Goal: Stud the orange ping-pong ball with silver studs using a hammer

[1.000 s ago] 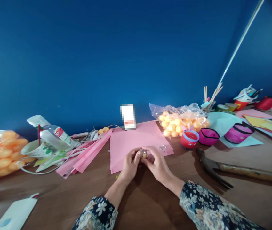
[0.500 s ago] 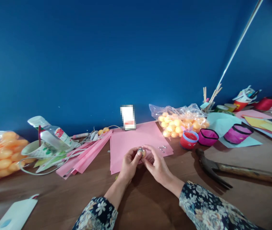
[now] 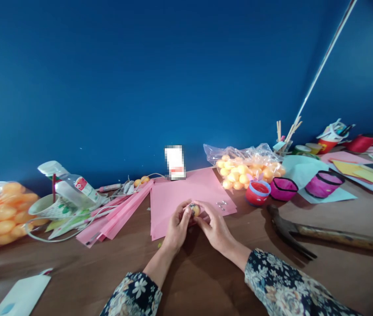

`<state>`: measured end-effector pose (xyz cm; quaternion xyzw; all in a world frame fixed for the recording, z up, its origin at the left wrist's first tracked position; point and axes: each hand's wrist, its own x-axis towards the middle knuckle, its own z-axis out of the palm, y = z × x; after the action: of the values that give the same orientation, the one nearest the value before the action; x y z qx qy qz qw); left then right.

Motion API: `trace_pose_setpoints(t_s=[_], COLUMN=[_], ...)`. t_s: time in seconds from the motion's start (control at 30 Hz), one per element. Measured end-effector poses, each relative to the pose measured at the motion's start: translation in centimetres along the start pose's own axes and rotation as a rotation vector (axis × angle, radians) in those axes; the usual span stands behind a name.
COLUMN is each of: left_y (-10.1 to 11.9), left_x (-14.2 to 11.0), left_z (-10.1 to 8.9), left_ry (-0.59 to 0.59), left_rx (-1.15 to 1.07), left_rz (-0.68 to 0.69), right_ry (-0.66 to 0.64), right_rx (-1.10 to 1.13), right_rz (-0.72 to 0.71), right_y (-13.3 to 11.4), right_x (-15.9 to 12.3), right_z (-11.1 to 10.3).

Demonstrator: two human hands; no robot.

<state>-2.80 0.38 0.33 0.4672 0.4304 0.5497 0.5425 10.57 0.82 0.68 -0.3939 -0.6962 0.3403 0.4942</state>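
Note:
Just over the near edge of a stack of pink paper [image 3: 186, 186], my two hands meet around a small yellow-orange ball [image 3: 195, 211]. A shiny silvery piece, too small to make out, sits on the ball's left side by my left thumb. My left hand [image 3: 179, 224] is closed on the ball from the left. From the right, the fingers of my right hand [image 3: 213, 223] curl round it, thumb below and index finger above. Several tiny silvery bits [image 3: 221, 205] lie on the paper to the right of my hands.
A claw hammer [image 3: 338, 235] lies at the right. Behind it stand a red-and-blue cup [image 3: 258, 193] and magenta holders [image 3: 284, 188]. Bags of orange balls [image 3: 239, 171] rest at the back and far left. A bottle [image 3: 74, 182] leans beside pink strips [image 3: 123, 210].
The ball has turned a little between my fingers, so more of its yellow side shows and the silvery piece faces left. Both hands stay in nearly the same place.

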Motion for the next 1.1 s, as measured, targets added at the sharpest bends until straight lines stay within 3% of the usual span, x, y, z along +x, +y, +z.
trace_pose_setpoints(t_s=[0.3,0.7,0.9,1.1], left_y=[-0.16,0.13,-0.05,0.03], left_x=[0.3,0.05,0.12,0.1], left_z=[-0.01,-0.1,0.09,0.08], left_ry=[-0.044,-0.078,-0.086,-0.061], left_rx=[0.036,-0.017,-0.108,-0.038], left_rz=[0.029,-0.005,-0.002,0.039], right_ry=[-0.004,0.016,0.073,0.106], right_rx=[-0.001,0.096,0.067,0.027], right_rz=[-0.016,0.114,0.087,0.054], right_y=[0.48,-0.01,-0.13,-0.17], right_x=[-0.13,-0.15,-0.14,0.19], right_z=[0.08,0.18,-0.1,-0.27])
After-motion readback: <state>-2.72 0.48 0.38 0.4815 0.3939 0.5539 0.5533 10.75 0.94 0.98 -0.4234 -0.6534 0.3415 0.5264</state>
